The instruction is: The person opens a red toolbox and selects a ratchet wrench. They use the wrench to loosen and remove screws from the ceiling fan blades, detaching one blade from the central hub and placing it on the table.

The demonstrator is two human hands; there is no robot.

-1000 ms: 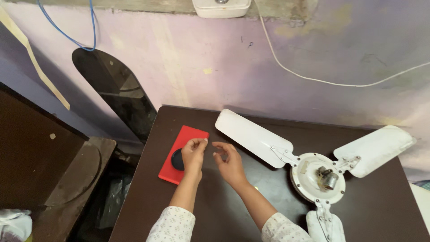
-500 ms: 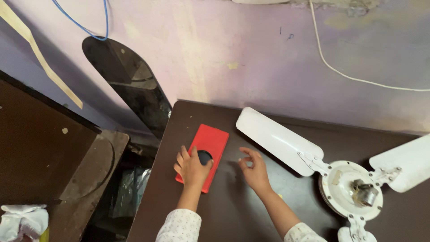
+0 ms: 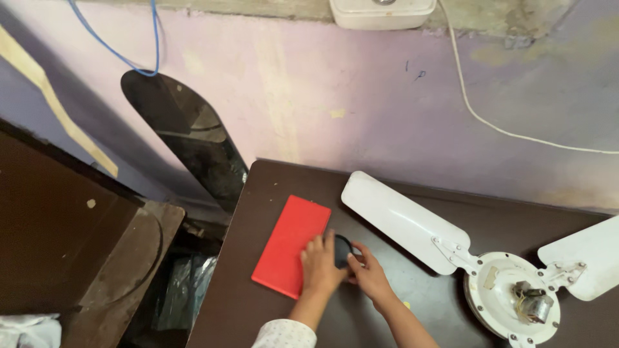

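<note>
Two hands, left hand (image 3: 320, 264), right hand (image 3: 369, 277), fingers closed around black round object (image 3: 342, 250)

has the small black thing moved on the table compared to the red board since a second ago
Yes. The small black object lay on the red board before; now it sits off the board's right edge, toward the white fan blade, between both hands.

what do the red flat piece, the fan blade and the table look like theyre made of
Red flat piece: probably plastic; even matte colour, thin straight edges. Fan blade: looks like painted sheet metal; glossy white, screwed to a metal bracket. Table: likely laminated wood; smooth dark brown, faint sheen.
</note>
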